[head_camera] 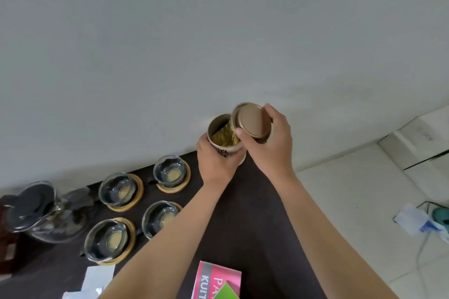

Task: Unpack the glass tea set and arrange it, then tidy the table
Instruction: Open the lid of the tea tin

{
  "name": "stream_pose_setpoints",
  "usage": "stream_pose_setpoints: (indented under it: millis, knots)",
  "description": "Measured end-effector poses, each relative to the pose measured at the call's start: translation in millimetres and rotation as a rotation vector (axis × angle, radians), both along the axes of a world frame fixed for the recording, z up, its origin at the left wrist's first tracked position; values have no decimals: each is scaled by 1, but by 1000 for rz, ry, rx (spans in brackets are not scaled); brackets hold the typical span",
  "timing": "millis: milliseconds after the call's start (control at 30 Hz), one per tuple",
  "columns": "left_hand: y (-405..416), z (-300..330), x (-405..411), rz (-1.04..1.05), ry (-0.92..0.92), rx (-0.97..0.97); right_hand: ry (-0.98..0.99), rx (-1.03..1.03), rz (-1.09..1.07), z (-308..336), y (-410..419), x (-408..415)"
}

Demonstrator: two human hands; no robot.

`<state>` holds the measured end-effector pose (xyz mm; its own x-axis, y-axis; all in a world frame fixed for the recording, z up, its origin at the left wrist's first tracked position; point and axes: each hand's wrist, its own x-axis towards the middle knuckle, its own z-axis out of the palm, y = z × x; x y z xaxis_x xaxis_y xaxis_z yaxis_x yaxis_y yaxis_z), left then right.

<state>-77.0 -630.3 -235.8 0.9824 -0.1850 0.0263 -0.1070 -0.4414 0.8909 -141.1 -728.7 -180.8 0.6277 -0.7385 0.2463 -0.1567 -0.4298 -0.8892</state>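
Observation:
My left hand [213,160] grips a round tea tin [222,137] at the far edge of the dark table [257,213]; the tin stands open with a gold foil bag inside. My right hand [269,143] holds its gold lid [251,120] tilted just above and right of the tin's mouth. Several glass cups on round wooden coasters stand to the left, among them one at the back [171,172], one beside it [119,189] and one nearer me [108,240]. A glass teapot [46,211] with a dark lid sits at the far left.
A pink printed box [216,279] with a green card on it lies at the near edge, with clear plastic wrapping [97,279] to its left. A wall rises behind the table. On the tiled floor to the right lie cardboard boxes [418,138], a cable and a blue-white packet [413,221].

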Motion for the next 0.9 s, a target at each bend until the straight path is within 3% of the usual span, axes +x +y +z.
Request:
stream_pose_setpoints:
  millis: [133, 267, 467, 900]
  knots:
    - [27, 12, 7, -1, -17, 50, -22, -30, -39, -30, 27, -42]
    - [44, 16, 11, -32, 10, 127, 167, 65, 21, -73, 71, -70]
    - [48, 10, 11, -49, 51, 146, 336, -74, 157, -116, 107, -64]
    - [66, 34, -25, -18, 83, 196, 410, -54, 142, -100, 124, -75]
